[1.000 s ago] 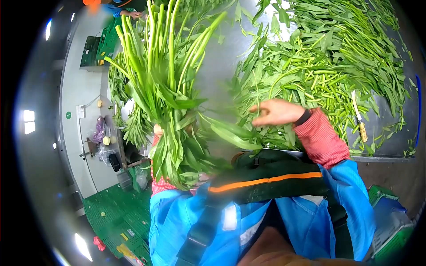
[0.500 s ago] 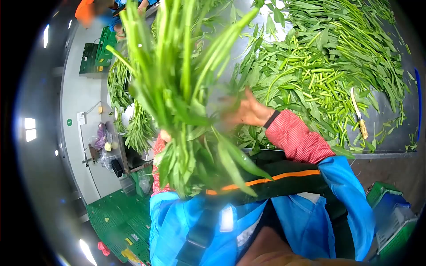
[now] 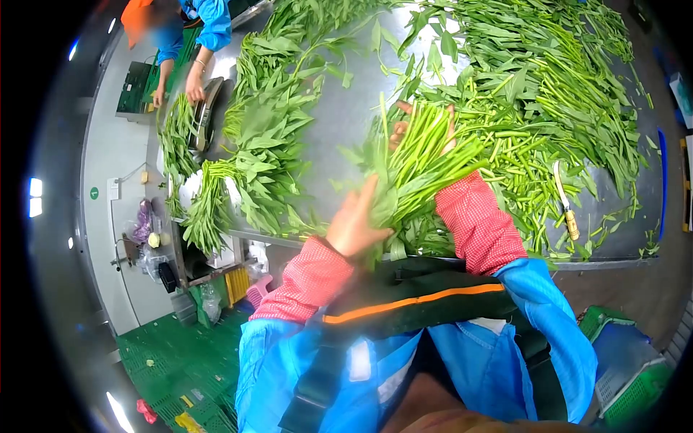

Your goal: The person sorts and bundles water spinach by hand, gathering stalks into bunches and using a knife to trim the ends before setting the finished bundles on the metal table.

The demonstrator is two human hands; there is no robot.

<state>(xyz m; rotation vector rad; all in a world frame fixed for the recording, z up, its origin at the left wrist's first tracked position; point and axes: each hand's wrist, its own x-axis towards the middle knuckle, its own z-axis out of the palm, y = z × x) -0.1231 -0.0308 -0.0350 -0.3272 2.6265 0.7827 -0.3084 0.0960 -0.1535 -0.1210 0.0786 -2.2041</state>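
A loose bunch of long-stemmed leafy greens, which looks like water spinach, lies slanted between my hands above the near table edge. My right hand reaches around the far side of its stems; its fingers show on one side and its thumb on the other, the palm hidden. At the leafy side, my left hand has finger and thumb spread apart, touching the leaves. Cut stem pieces lie heaped right of the bunch. A curved knife with a light handle rests on the table beyond them.
A large pile of greens covers the table's right side. More bunches line the left side of the metal table. At far left, a co-worker's hand is near greens beside a scale. Green crates are below.
The bunch has come down from upright in front of me to a slant over the table. My left hand has moved right and spread; my right hand now reaches around the stems.
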